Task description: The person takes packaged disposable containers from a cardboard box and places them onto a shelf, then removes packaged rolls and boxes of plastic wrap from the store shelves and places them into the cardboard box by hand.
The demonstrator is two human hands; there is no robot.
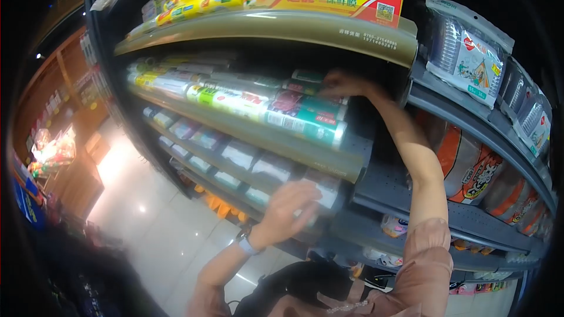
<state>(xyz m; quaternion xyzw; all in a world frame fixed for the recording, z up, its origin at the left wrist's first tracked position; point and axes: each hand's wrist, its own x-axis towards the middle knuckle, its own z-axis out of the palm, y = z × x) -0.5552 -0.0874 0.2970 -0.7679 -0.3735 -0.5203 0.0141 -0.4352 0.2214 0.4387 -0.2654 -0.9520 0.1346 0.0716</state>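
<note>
The one camera sits on the person's head and looks forward and down; the stocked shelves (282, 164) are close before it, the tiled floor (170, 229) toward seven o'clock.

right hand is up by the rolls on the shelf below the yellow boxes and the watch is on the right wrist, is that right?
Not quite: the head view shows the watch on the wrist of the left hand, not the right. The right hand is up by the rolls on the shelf below the yellow boxes.
</note>
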